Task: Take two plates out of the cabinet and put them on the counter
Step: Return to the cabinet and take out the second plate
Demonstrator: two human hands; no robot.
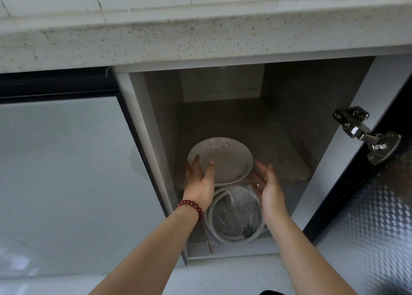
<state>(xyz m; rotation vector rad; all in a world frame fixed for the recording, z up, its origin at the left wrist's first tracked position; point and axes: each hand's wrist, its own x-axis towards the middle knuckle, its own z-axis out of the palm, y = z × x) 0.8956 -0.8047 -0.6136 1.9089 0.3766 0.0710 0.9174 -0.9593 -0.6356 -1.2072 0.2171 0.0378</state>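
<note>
Inside the open cabinet point(287, 107), a white plate point(225, 158) with a faint pink pattern at its far rim lies on the shelf. The rim of a second plate point(225, 184) shows just beneath it. My left hand point(199, 183), with a red bead bracelet on the wrist, grips the top plate's left rim: thumb on top, fingers along the outer edge. My right hand point(267, 183) is at the plates' right edge with its fingers spread; whether it touches them I cannot tell. The speckled stone counter point(200, 42) runs above the cabinet.
A coiled white hose in a clear plastic bag point(236, 214) lies on the cabinet floor below the shelf. The cabinet door point(379, 205) stands open at the right, with a metal hinge point(365, 136). A closed glossy door point(66, 172) is at the left.
</note>
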